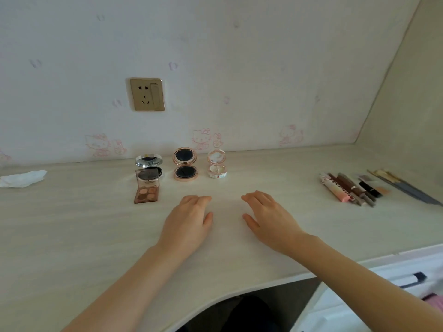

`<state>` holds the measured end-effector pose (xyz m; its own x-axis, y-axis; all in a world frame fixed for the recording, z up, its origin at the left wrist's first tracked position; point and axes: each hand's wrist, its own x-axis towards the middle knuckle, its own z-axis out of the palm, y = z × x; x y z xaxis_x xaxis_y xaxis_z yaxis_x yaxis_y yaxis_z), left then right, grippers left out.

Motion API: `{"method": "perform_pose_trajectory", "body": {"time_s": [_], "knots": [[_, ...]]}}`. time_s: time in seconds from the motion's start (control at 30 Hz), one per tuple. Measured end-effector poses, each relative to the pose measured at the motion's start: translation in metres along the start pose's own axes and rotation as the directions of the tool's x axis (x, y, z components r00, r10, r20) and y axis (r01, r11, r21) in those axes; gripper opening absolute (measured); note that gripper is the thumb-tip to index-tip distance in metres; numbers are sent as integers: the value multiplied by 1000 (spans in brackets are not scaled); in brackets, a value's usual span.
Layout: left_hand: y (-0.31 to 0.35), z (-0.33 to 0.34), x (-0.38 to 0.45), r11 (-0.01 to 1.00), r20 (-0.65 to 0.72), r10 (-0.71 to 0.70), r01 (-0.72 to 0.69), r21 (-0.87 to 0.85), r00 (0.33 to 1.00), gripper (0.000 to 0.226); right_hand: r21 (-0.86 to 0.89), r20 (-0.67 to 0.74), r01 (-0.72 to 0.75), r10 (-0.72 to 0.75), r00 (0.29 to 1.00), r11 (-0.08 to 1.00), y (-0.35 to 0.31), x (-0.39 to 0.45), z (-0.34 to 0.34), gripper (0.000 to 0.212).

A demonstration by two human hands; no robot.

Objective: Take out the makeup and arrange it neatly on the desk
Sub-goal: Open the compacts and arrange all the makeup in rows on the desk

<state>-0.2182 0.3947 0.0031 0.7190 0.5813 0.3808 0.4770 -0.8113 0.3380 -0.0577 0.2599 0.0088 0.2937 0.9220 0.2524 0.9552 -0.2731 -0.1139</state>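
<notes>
Three open round compacts stand in a row near the wall: a silver compact (149, 164), a rose-gold compact (185, 167) and a small white compact (217, 164). An open brown eyeshadow palette (146, 189) stands just in front of the silver one. At the right lies a row of tubes, pencils and brushes (354, 189). My left hand (189, 221) and my right hand (268, 218) rest palm down on the pale desk (84, 236), side by side in the middle, fingers relaxed, holding nothing.
A crumpled white tissue (22, 179) lies at the far left of the desk. A gold wall socket (146, 94) sits above the compacts. The desk's curved front edge runs below my arms, with a white drawer unit (383, 281) at the lower right.
</notes>
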Motion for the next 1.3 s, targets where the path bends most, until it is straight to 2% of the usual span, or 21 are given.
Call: {"method": "perform_pose_trajectory", "body": {"time_s": [0.43,0.7,0.83,1.07,1.3], "knots": [[115,77,42,972,56,208,-200,-125,977,38,-75,-66,-212,208,976,974,111,-64,-27,44],[167,115,81,943,83,304,-287,-170,949,35,-95,-121,-351,340,933,931,166,-73,-37,41],[185,133,107,935,109,331,-311,-168,937,34,-64,-163,-407,393,905,911,187,-68,-36,24],[203,154,152,956,224,232,-178,-235,947,36,-120,-270,-395,352,896,911,194,-61,-32,23],[217,169,185,951,331,135,-29,-306,934,44,-178,-197,-419,385,902,890,197,-56,-29,32]]}}
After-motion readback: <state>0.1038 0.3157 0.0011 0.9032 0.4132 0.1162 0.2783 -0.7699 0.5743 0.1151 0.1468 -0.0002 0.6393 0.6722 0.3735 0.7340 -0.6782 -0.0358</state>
